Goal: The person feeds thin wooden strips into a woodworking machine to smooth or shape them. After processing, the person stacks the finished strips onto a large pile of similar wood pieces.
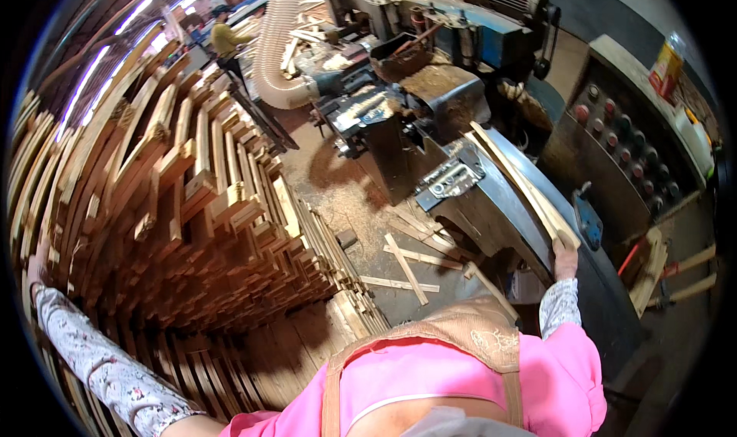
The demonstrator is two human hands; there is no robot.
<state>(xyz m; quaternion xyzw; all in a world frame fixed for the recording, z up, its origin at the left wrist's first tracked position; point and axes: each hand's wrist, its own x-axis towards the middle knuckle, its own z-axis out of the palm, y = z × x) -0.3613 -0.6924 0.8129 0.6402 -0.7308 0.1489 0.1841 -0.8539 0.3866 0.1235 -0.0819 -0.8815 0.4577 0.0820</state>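
Evidently for support, pale wooden strips (522,180) lay lengthwise on the steel machine bed (550,185), between its long edges, their near ends gripped by the right hand's (566,263) fingers, perhaps keeping them together. Well apart, the left hand (36,268) was beside the stacked timber (203,191); I couldn't tell whether its fingers were closed.

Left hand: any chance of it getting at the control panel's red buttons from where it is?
Probably not: the left hand is out at the stacked boards on the far left, with floor and the machine bed between it and the red buttons.
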